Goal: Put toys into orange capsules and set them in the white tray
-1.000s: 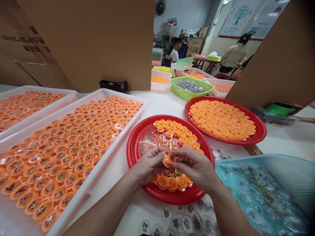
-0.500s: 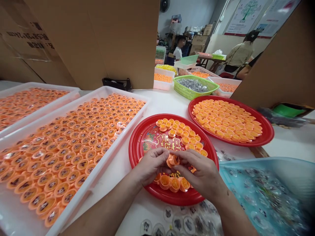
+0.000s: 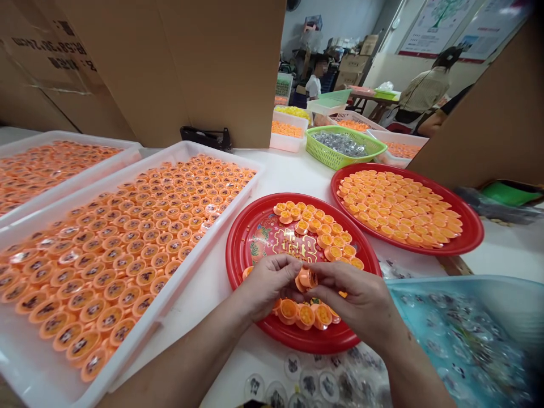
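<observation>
Over the nearer red tray [image 3: 236, 249], both my hands pinch one small round orange cup [image 3: 304, 279] with a dark picture on its face. My left hand [image 3: 272, 283] holds its left side with thumb and fingers closed. From the right, my right hand [image 3: 352, 297] grips it with thumb and forefinger. Beneath and around the hands, orange cups [image 3: 306, 316] with yellowish insides stand along the tray's edge, and more line its far right side. Loose clear discs with printed animal pictures [image 3: 309, 384] lie on the table just in front of the tray.
On the left, a white tray [image 3: 170, 309] holds rows of orange cups with pictures. A second red tray [image 3: 474, 241] full of cups stands back right, beside a blue bin [image 3: 459, 283] of clear discs. Behind are a green basket [image 3: 327, 156] and cardboard walls [image 3: 191, 68]. People sit farther back.
The view has shifted slightly, so most things sit a little differently in the picture. Both hands keep hold of the same orange cup over the tray.
</observation>
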### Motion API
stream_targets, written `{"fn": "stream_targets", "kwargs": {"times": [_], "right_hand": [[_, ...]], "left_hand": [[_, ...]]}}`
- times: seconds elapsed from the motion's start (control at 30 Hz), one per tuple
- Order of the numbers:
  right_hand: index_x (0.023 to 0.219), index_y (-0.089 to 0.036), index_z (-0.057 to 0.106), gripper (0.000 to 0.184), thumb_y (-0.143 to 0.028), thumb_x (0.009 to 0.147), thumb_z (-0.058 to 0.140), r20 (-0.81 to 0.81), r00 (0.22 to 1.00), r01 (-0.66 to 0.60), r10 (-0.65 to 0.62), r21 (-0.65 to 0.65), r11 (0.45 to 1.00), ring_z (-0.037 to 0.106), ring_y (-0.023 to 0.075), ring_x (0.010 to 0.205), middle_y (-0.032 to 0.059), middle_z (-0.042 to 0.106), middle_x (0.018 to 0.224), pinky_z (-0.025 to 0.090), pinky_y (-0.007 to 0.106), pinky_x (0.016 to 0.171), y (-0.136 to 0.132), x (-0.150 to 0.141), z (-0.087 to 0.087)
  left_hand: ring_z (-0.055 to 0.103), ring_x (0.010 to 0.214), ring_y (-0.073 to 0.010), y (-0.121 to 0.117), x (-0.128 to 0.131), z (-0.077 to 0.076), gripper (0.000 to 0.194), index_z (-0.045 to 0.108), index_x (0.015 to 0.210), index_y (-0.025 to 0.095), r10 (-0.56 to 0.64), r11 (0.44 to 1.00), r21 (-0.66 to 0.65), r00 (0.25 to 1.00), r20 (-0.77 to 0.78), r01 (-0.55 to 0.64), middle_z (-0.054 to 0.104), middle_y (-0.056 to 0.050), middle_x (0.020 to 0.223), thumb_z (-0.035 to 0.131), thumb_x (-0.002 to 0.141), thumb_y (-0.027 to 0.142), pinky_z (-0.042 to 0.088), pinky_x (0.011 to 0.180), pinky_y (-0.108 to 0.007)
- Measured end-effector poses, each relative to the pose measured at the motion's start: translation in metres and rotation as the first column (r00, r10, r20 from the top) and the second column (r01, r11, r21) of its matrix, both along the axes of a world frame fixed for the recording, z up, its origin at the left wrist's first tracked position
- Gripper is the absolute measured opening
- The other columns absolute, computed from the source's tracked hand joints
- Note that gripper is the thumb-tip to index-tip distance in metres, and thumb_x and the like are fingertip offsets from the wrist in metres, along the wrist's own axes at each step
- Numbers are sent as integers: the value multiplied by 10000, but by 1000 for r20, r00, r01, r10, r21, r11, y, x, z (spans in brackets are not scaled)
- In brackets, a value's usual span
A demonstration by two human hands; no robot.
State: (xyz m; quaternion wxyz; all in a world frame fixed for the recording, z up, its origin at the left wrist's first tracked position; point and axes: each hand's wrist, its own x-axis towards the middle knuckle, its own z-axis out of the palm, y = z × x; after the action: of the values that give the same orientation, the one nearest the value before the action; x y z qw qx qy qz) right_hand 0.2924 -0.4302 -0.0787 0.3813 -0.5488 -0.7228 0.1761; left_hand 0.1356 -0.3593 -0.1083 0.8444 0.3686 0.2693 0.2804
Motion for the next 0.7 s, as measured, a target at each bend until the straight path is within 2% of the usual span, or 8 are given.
{"fn": "stream_targets", "kwargs": {"times": [0.17,0.47,0.7], "right_hand": [[1094,-246,618,279,-158,829,613,-17,1000,7,-8,-46,999,640,131,689,-7,650,845,546,262,644,-2,3,-2],[1006,-183,634,182,-159,827,609,70,997,30,-33,37,999,611,142,647,9,619,749,510,274,583,-2,-4,0],[990,-193,644,219,-142,776,647,-11,999,47,-46,38,998,602,128,655,5,636,788,501,252,581,2,-2,-7]], "left_hand": [[592,533,-85,-1,1,-1,351,597,774,95,11,999,35,1000,-1,-11,598,-14,677,719,690,413,505,525,-194],[601,522,-96,0,-2,-1,314,620,798,92,9,988,157,998,-68,2,613,-18,651,683,733,392,493,531,-203],[593,580,-105,0,1,-1,336,640,850,111,50,987,159,996,-76,-38,608,-13,711,701,706,409,522,561,-244]]}}
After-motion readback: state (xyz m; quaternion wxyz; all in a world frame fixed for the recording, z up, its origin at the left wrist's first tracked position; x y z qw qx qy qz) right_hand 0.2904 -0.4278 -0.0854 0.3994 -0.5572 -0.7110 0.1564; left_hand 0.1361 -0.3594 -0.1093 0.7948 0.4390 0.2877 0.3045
